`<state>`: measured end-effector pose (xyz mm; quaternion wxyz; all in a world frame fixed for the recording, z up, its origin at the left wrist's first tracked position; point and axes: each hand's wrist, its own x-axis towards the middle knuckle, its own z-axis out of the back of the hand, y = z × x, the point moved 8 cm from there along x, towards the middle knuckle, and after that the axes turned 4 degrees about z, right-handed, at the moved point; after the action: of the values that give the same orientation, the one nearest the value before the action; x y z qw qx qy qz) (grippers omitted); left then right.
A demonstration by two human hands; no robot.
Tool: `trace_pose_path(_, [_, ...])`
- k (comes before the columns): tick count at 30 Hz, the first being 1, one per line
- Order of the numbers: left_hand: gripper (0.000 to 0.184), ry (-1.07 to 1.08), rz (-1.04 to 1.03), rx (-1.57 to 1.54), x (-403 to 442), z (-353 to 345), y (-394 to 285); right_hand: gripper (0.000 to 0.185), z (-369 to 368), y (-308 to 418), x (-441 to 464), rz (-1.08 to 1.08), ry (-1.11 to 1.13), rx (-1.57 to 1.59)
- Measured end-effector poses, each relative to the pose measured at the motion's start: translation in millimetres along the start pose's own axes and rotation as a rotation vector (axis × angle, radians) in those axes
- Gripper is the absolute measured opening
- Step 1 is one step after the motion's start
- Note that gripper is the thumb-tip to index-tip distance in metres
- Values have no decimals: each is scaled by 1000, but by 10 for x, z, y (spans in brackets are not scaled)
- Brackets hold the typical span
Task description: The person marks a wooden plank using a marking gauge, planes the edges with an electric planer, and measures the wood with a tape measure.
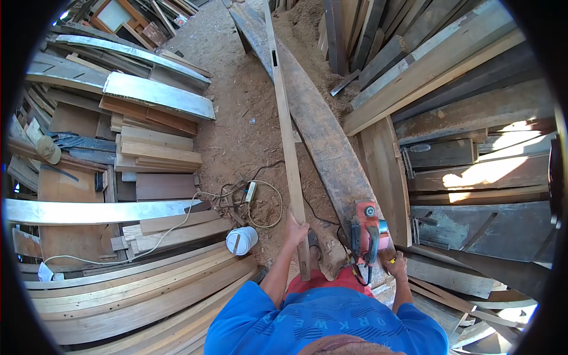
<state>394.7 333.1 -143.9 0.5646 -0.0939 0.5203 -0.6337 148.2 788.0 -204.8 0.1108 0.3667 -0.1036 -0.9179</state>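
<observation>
My left hand is wrapped round a long, narrow wooden beam, which has a dark slot near its far end and another near my body. My right hand is closed round a small yellow and black object, too small to name, at the right edge of the workbench plank. Just left of that hand a red electric planer rests on the near end of the wide, worn plank. The beam's far part lies over this plank.
Stacked boards fill the left side. A white bucket stands on the dirt floor near a power strip and looping cables. Large timbers lean and lie along the right. My sandalled foot shows beside the beam.
</observation>
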Motion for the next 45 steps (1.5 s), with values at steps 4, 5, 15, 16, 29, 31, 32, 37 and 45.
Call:
trace_pose_path(4, [80,10,-4,2,27,203,76,84,409,205,54,-83,-117,-107])
trace_pose_path(5, [77,10,9,5,67,280,148,75,519,319,119,-21,-169,-109])
trace_pose_path(15, [72,124,218,-207,384,918,1494,34,1258,2919,-608,739,-545,81])
trace_pose_path(16, [75,17,237,-89,428,929,1637,32,1185,3148,-731,795,-520,136])
trace_pose_path(29, [87,-41,344,28,359,870,1295,78,-2930,3158,-474,355,774,466])
trace_pose_path(31, [89,-26,315,-66,307,781,1276,75,-2955,3094,-542,329,721,456])
trace_pose_path(32, [90,-11,282,-145,313,718,1226,75,-2860,3042,-492,354,628,381])
trace_pose_path(37, [92,182,359,-693,499,-142,1634,68,-1770,3292,-812,385,402,-89])
trace_pose_path(45, [87,266,492,-819,657,-1313,1969,63,-1446,3053,-819,555,60,39])
